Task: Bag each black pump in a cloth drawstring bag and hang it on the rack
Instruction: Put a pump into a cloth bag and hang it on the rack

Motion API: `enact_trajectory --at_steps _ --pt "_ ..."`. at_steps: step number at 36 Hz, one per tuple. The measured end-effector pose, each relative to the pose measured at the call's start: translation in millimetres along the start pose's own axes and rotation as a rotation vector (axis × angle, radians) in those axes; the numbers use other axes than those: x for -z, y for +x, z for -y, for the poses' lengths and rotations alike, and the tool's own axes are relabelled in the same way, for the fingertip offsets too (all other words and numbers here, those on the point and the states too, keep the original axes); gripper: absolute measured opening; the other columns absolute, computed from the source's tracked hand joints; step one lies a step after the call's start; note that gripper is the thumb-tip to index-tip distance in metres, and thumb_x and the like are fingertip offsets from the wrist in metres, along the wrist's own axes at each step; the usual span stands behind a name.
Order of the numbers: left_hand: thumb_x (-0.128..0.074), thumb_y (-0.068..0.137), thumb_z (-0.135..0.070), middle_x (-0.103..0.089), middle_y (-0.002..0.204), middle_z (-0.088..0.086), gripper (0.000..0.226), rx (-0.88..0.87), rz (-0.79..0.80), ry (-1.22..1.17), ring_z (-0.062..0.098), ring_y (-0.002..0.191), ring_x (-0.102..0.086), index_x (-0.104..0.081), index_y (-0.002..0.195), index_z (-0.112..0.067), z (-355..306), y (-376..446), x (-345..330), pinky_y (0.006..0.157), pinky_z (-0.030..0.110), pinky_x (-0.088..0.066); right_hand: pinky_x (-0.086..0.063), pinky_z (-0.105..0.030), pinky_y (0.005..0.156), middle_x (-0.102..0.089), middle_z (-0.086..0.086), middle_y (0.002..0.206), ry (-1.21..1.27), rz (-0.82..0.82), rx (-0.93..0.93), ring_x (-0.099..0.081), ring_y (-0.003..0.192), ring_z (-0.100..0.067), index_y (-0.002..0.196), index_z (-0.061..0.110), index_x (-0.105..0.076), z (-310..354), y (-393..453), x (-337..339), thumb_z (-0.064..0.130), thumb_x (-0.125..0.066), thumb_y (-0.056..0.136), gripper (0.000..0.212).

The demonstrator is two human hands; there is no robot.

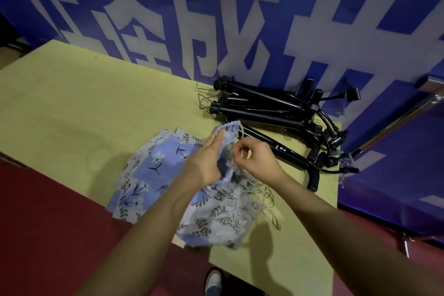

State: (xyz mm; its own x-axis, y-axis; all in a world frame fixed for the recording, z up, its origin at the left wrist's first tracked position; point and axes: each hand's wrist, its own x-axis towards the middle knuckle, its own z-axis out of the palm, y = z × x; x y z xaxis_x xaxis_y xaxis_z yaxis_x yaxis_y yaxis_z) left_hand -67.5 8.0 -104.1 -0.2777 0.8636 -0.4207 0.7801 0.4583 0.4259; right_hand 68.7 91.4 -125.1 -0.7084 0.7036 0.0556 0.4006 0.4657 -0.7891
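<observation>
Head view, read from left to right. A yellow-green worktop runs diagonally across a dark red floor. Behind it, from 10 to 2 o'clock, hangs a blue banner with large pale characters.

At centre-left lies a loose pile of cloth drawstring bags, some blue with white flowers, some pale with a grey leaf print. The left hand has straight fingers pressed flat against the mouth of a blue drawstring bag, lifting it off the pile. The right hand, just beside it at 3 o'clock, has curled fingers that pinch the pale drawstring at the bag's gathered rim.

Both hands and the raised bag hide the near end of one black pump, which lies on the worktop behind them. A heap of further black pumps, with hoses and wire foot loops, lies at 1 o'clock against the banner.

At the far right a shiny metal bar slants upward; whether it belongs to the rack cannot be told.

A shoe shows at 6 o'clock.
</observation>
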Motion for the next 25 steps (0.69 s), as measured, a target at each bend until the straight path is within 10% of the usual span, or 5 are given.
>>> enact_trajectory --at_steps 12,16,21,25 --pt "-0.052 0.084 0.008 0.016 0.158 -0.011 0.101 -0.077 -0.018 -0.046 0.021 0.058 -0.046 0.016 0.148 -0.031 23 -22 23 0.045 0.027 -0.028 -0.047 -0.032 0.078 -0.070 -0.001 0.094 -0.318 0.323 0.253 -0.058 0.087 -0.017 0.094 0.014 -0.072 35 15 -25 0.013 -0.061 0.087 0.013" --pt "-0.052 0.085 0.006 0.014 0.158 -0.008 0.098 -0.080 -0.046 -0.101 0.019 0.057 -0.049 0.015 0.148 -0.029 27 -18 23 0.046 0.029 -0.031 -0.045 -0.026 0.077 -0.066 0.006 0.090 -0.257 0.170 0.234 -0.053 0.082 -0.007 0.096 0.015 -0.070 33 13 -20 0.014 -0.056 0.091 0.014" --pt "-0.053 0.084 0.004 0.011 0.159 -0.006 0.095 -0.065 -0.112 -0.179 0.027 0.103 -0.060 0.008 0.151 -0.023 14 -5 23 0.053 0.034 -0.043 -0.048 -0.034 0.073 -0.064 -0.001 0.097 -0.325 -0.137 0.176 -0.055 0.086 -0.012 0.104 0.011 -0.065 21 18 -3 0.012 -0.052 0.092 0.017" --pt "-0.055 0.085 0.002 0.007 0.160 -0.006 0.090 -0.020 -0.166 -0.232 0.024 0.090 -0.061 0.002 0.152 -0.019 -6 11 28 0.061 0.037 -0.048 -0.045 -0.037 0.080 -0.061 -0.009 0.108 -0.410 -0.221 0.040 -0.056 0.101 -0.026 0.114 0.008 -0.059 6 37 22 0.007 -0.050 0.090 0.025"
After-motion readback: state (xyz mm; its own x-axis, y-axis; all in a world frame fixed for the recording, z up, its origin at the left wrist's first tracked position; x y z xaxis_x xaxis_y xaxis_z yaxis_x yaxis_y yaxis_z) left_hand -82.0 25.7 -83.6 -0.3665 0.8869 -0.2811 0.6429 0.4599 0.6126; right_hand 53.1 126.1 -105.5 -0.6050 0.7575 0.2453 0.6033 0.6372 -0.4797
